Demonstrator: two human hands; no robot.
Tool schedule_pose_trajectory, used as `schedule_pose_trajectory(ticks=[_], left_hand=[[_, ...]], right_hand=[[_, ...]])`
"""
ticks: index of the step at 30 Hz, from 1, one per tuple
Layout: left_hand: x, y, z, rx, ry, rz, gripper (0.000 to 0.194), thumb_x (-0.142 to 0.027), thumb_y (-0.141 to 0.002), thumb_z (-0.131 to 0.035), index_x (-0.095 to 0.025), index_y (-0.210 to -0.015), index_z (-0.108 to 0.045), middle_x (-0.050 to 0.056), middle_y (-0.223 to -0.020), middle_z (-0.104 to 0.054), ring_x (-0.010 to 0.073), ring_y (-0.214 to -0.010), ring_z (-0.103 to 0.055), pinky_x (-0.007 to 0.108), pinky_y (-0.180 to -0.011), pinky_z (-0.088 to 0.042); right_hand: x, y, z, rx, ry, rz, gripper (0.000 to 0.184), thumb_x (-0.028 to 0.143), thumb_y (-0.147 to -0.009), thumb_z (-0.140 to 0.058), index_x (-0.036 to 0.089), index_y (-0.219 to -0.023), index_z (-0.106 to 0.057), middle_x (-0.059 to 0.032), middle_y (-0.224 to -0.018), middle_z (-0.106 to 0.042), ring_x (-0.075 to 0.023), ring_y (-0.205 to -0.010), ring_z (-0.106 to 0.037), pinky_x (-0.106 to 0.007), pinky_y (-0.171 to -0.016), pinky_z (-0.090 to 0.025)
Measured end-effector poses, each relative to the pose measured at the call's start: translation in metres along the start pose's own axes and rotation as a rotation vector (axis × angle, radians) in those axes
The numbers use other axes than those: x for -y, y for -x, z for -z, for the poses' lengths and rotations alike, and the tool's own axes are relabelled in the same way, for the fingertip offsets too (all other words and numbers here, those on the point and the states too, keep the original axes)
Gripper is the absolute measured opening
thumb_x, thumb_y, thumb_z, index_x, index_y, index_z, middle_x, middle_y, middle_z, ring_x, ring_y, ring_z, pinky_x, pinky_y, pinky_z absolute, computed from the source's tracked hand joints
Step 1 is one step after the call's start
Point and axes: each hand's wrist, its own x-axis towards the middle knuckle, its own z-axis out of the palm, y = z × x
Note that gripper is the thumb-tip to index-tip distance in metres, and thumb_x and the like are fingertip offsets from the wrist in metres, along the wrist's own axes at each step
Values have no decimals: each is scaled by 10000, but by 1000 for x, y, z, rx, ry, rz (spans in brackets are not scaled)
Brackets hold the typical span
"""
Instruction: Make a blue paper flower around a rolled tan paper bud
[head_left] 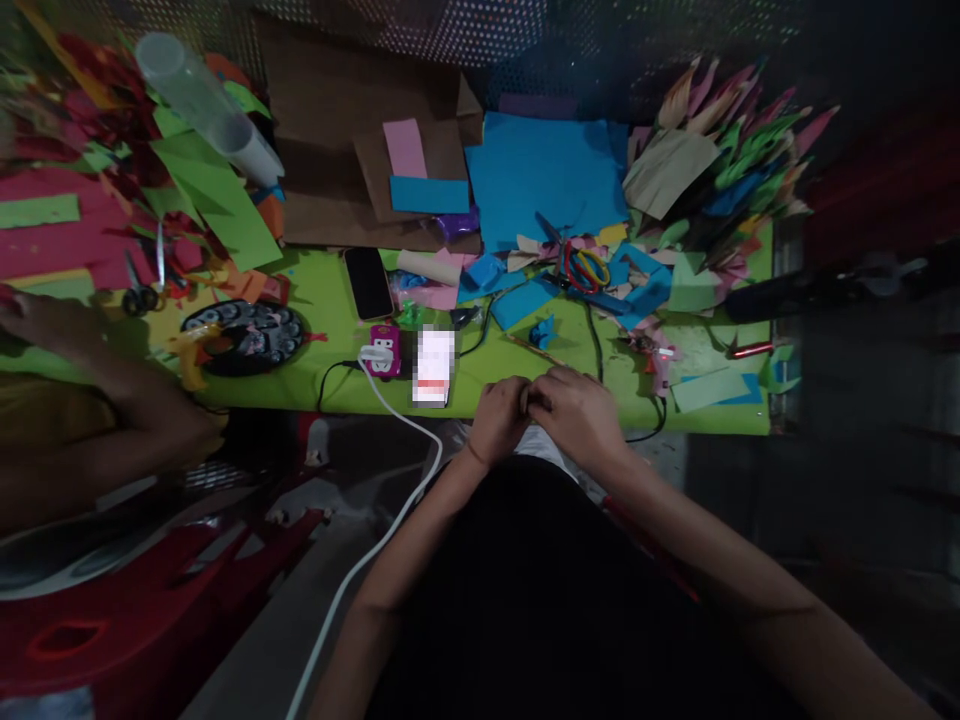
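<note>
My left hand (pixel 502 415) and my right hand (pixel 576 408) meet at the front edge of the green-covered table (pixel 480 396). Both have their fingers bent and pinched together at the tips. Whatever lies between the fingertips is too small or hidden to make out. Just beyond them is a thin brown stick (pixel 534 349), its near end close to my right fingers. A small folded blue paper piece (pixel 541 332) rests by the stick. To the left of my hands lies a phone with a lit screen (pixel 433 366).
A pink socket block (pixel 385 352) with a white plug and cable is left of the lit phone. A dark phone (pixel 368 284), scissors (pixel 571 262), blue paper (pixel 551 175) and a glue gun (pixel 660 368) lie around. At the far left is another person's arm (pixel 97 370).
</note>
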Motion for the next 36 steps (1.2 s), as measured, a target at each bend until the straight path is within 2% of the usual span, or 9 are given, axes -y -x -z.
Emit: schedule_pose_trajectory(ticks=[2, 5, 8, 11, 16, 26, 29, 32, 36], left_hand=[[1, 0, -1, -6, 39, 6, 143, -110, -780, -573, -208, -881, -550, 44, -842, -611, 227, -826, -580, 346, -791, -396], [4, 0, -3, -38, 240, 6, 145, -141, -781, -581, -207, -903, -538, 25, -830, -589, 193, -785, -545, 317, -745, -399], [7, 0, -4, -79, 484, 23, 194, -176, -793, -593, -197, -972, -520, 4, -832, -564, 156, -749, -507, 281, -701, -397], [8, -2, -3, -110, 604, 42, 254, -201, -787, -633, -198, -1009, -511, 3, -875, -561, 142, -768, -500, 268, -719, -410], [7, -6, 2, -120, 652, 60, 267, -213, -781, -654, -208, -1005, -508, 15, -935, -583, 152, -826, -525, 277, -761, -428], [14, -9, 1, -111, 601, 37, 328, -101, -699, -587, -200, -1003, -517, 21, -931, -607, 178, -852, -538, 310, -810, -430], [13, -12, -1, -102, 669, 31, 331, -89, -689, -568, -204, -995, -513, 16, -925, -593, 168, -854, -539, 296, -810, -441], [8, -15, 0, -94, 736, 39, 315, -110, -721, -568, -212, -1011, -501, 21, -966, -586, 167, -900, -556, 294, -839, -451], [4, -17, 0, -88, 728, 46, 300, -139, -740, -579, -219, -1017, -491, 25, -982, -581, 170, -920, -555, 303, -856, -451]], right_hand=[[1, -1, -3, -12, -5, -16, 154, 163, -833, -597, 217, -710, -671, -52, -764, -671, -201, -723, -590, -318, -668, -358], [-1, -3, -2, 2, -46, 2, 147, 202, -863, -603, 219, -757, -702, -54, -790, -686, -203, -748, -611, -314, -680, -386], [-7, -4, 6, 46, -137, 45, 164, 249, -914, -589, 233, -932, -751, -56, -849, -699, -210, -808, -638, -308, -700, -420], [-14, -2, 15, 49, -225, 76, 235, 274, -953, -561, 243, -1099, -743, -63, -894, -704, -219, -865, -652, -311, -735, -447], [-18, -1, 19, 57, -205, 134, 253, 293, -966, -555, 243, -1133, -739, -65, -866, -691, -217, -846, -639, -314, -732, -440], [1, -9, 20, 146, 140, 215, 164, 282, -958, -570, 204, -1017, -701, -70, -825, -678, -220, -803, -594, -334, -688, -340], [-2, -7, 22, 149, 136, 221, 177, 297, -960, -572, 204, -1044, -696, -72, -846, -687, -226, -822, -606, -335, -696, -347], [-7, -3, 21, 93, 83, 213, 237, 308, -964, -568, 226, -1157, -677, -70, -879, -699, -229, -856, -617, -333, -718, -370], [-10, -1, 17, 89, 35, 196, 269, 295, -962, -568, 210, -1194, -674, -80, -895, -701, -238, -867, -630, -334, -732, -399]])
